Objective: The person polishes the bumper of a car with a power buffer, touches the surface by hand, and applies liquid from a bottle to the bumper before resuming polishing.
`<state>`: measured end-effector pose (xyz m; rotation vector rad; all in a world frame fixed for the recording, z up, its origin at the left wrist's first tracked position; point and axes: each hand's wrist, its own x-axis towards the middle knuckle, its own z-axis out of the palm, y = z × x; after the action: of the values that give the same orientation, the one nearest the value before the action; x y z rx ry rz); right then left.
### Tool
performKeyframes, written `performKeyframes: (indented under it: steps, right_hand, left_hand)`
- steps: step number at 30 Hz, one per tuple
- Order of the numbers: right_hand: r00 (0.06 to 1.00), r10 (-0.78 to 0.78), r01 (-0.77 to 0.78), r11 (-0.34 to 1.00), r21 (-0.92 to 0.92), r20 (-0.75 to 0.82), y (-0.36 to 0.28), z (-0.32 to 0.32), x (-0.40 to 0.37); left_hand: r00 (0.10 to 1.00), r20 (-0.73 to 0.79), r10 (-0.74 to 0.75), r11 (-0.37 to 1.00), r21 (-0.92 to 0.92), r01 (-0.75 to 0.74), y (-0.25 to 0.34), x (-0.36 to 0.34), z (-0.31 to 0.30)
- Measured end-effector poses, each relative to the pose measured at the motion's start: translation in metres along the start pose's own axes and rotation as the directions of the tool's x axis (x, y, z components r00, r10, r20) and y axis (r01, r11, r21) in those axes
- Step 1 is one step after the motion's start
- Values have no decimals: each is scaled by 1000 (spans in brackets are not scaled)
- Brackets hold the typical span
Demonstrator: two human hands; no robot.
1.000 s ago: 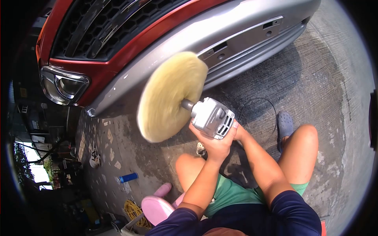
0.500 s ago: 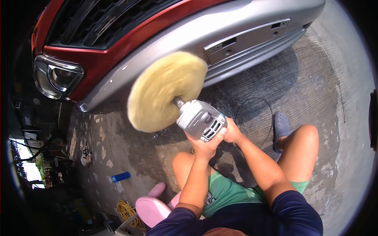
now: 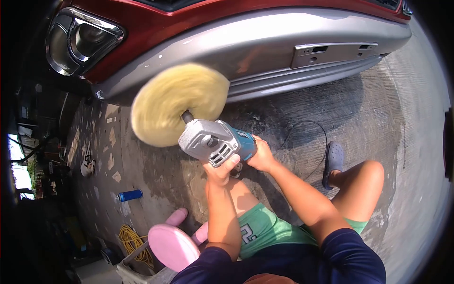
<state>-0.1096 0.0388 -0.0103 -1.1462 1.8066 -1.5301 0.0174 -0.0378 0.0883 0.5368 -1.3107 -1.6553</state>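
An electric polisher (image 3: 205,142) with a grey metal head and a teal body is held between my hands. My left hand (image 3: 220,171) is closed around the underside of the metal head, thumb up on its vented side. Further back, my right hand (image 3: 262,154) wraps the teal body. The round yellow polishing pad (image 3: 179,102) is blurred by spinning. Its upper edge overlaps the silver front bumper (image 3: 222,45) of a red car, left of the number plate holder (image 3: 333,53).
The headlight (image 3: 85,40) is at upper left. A dark cable (image 3: 324,137) loops over the concrete by a grey clog (image 3: 335,158). To the lower left are a blue can (image 3: 130,195), a pink stool (image 3: 172,246) and a coiled yellow cord (image 3: 132,244).
The polisher has shifted left along the bumper and turned, so more of its teal body shows. Both hands have moved left with it. The view has shifted too.
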Motion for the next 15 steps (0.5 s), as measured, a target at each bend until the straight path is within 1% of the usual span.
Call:
performKeyframes:
  steps: [2, 3, 6, 7, 8, 10, 12, 13, 15]
  right_hand:
    - [999, -21, 24, 996, -85, 34, 4, 15, 7]
    - [999, -29, 31, 995, -95, 30, 6, 25, 9]
    - [997, -64, 70, 965, -253, 30, 0, 43, 13]
    - [996, -37, 57, 970, -236, 85, -3, 44, 14]
    - [995, -47, 68, 968, -243, 91, -6, 43, 13]
    - [992, -68, 94, 961, -258, 110, -9, 42, 12]
    - [996, -47, 68, 958, -278, 80, -8, 35, 8]
    - [997, -38, 55, 956, -289, 65, -6, 30, 4]
    - [998, -69, 63, 973, -223, -17, -4, 16, -9]
  left_hand:
    - [999, -45, 14, 998, -59, -17, 8, 6, -18]
    - [997, -69, 26, 998, -57, -30, 10, 8, -29]
    - [990, -126, 67, 991, -107, -80, 11, 15, -60]
    - [989, -142, 52, 987, -141, -72, 13, 17, -67]
    - [987, -157, 36, 983, -175, -64, 14, 19, -73]
    - [992, -120, 39, 983, -171, -60, 16, 20, -75]
    - [994, -93, 53, 988, -142, -66, 13, 18, -67]
    - [998, -66, 8, 992, -125, -17, 14, 14, -57]
    - [999, 6, -45, 992, -120, 46, 9, 9, -36]
